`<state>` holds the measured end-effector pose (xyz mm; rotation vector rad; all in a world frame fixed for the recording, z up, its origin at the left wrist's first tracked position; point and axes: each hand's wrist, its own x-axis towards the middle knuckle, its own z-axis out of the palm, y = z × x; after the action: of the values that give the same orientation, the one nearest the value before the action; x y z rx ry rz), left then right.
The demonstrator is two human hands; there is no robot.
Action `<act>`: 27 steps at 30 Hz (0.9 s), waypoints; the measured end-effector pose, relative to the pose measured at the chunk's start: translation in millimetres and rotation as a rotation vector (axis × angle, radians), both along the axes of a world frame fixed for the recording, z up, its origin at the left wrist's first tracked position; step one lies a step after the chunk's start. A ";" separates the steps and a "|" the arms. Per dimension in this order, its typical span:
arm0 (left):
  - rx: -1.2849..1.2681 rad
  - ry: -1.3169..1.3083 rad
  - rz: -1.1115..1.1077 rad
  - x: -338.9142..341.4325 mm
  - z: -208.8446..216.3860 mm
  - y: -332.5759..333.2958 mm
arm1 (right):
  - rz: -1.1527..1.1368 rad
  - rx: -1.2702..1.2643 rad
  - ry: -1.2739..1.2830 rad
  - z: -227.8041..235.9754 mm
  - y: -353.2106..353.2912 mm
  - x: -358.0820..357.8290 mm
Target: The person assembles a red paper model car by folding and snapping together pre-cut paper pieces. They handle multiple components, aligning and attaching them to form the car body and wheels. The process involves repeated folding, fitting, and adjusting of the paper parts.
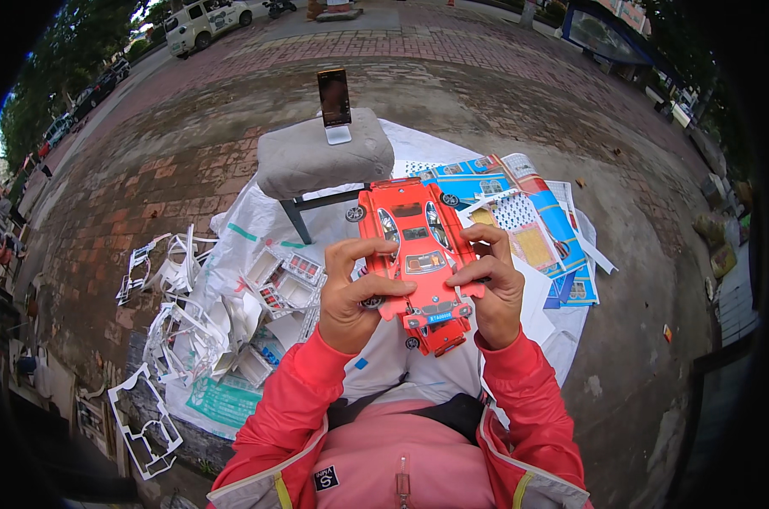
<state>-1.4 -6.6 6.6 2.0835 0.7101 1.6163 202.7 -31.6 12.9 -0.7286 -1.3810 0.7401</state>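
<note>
White scraps (240, 322) lie at left. The left hand (350, 293) pinches one side of the red paper car (436, 285), held before the body (410, 445); it looks light, stiff at its folds, easily creased, best held by its edges. The right hand (497, 293) pinches the opposite side.

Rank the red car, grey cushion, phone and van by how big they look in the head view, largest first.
1. Red car
2. Grey cushion
3. Van, though distance shrinks it
4. Phone
</note>
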 end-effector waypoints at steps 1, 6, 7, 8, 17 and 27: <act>0.010 0.005 -0.003 0.4 -0.1 0.4 | -0.024 0.009 -0.021 0.1 -1.2 0.1; 0.000 -0.065 -0.059 3.0 -1.5 1.3 | -0.192 0.111 -0.174 -0.3 -3.3 0.7; 0.000 -0.069 -0.044 3.1 -1.5 1.1 | -0.196 0.109 -0.167 -0.8 -3.3 0.0; -0.005 -0.072 -0.028 3.3 -1.4 1.0 | -0.197 0.108 -0.153 -1.3 -3.4 -0.6; 0.020 -0.047 -0.002 1.5 1.7 1.9 | -0.178 0.091 -0.087 0.5 -5.1 -3.1; -0.180 -0.087 -0.035 -0.7 5.9 2.5 | -0.165 -0.047 0.104 -1.4 -2.1 -3.6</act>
<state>-2.0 -4.0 12.4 1.8775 0.7553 1.5523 199.1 -33.8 11.5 -0.8193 -1.1976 0.6729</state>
